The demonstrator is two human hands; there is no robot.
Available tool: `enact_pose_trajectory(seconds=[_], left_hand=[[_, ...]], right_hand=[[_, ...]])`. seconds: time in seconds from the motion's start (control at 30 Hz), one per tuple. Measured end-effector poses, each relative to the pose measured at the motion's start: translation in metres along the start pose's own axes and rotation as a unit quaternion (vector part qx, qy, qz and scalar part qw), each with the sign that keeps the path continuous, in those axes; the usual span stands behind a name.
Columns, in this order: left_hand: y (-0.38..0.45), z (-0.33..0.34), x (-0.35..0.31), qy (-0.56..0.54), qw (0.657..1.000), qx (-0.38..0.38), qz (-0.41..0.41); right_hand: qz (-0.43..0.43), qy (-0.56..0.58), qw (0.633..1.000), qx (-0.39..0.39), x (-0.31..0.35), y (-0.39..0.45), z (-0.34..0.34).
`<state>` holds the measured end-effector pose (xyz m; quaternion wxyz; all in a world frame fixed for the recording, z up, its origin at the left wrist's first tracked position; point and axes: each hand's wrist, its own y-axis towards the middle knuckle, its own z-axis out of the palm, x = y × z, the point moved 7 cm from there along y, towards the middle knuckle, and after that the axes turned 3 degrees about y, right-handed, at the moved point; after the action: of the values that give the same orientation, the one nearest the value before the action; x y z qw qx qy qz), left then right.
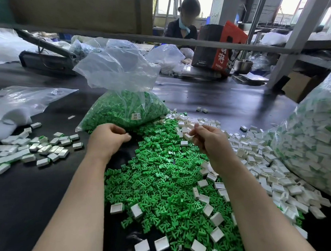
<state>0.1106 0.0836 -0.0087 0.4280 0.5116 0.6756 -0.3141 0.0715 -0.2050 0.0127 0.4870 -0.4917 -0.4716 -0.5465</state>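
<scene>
A dark worktable (24, 204) in a cluttered workshop carries the sorting, with another person seated well behind it. Farthest left of the grip lies a loose spread of finished pieces (27, 149), white with green showing at the edges. Nearer in, the left hand (107, 138) hovers with fingers curled under, just in front of the clear bag of green clips (123, 114). Whether it holds a clip is hidden by the knuckles, so I cannot tell. Between the two hands and running down toward the viewer spreads the heap of green clips (158, 182).

The right hand (211, 142) pinches a white shell (188, 136) at its fingertips, lifted just above the heap and turned toward the left hand. To the right of the grip lie the loose white shells (263, 167), and beyond them a big bag (312, 141) of packed pieces.

The pinch is light and at the shell's edge, so a hurried press could flip it into the heap. Shells already stray among the clips, so a dropped one would be slow to find, and a clip pushed in crooked might jam.
</scene>
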Motion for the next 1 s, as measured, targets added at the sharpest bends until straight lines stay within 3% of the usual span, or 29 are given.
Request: enact_pose_trajectory(seconds=[0.07, 0.2, 0.37, 0.5, 0.6, 0.67, 0.87, 1.0], left_hand=[[0.004, -0.019, 0.016, 0.098, 0.993, -0.054, -0.022], [-0.004, -0.051, 0.026, 0.262, 0.950, -0.151, -0.084], [-0.015, -0.057, 0.018, 0.369, 0.903, -0.183, -0.124], [-0.017, -0.038, -0.010, 0.328, 0.928, -0.170, -0.037], [-0.021, -0.012, -0.037, 0.246, 0.960, -0.124, 0.057], [-0.026, 0.006, -0.051, 0.200, 0.972, -0.085, 0.091], [-0.042, 0.058, -0.071, 0.077, 0.986, 0.066, 0.133], [-0.054, 0.084, -0.076, 0.001, 0.983, 0.154, 0.103]], right_hand=[[-0.010, -0.019, 0.999, -0.032, 0.003, 0.000, -0.008], [-0.029, -0.070, 0.992, -0.098, 0.008, 0.001, -0.023], [-0.078, -0.261, 0.954, -0.121, 0.013, 0.002, -0.037], [-0.091, -0.458, 0.877, -0.113, 0.008, 0.004, -0.036], [-0.079, -0.576, 0.808, -0.091, -0.004, 0.006, -0.028], [-0.074, -0.612, 0.782, -0.091, -0.009, 0.006, -0.026], [-0.102, -0.597, 0.789, -0.102, -0.006, 0.005, -0.028], [-0.126, -0.437, 0.888, -0.066, 0.002, 0.005, -0.025]])
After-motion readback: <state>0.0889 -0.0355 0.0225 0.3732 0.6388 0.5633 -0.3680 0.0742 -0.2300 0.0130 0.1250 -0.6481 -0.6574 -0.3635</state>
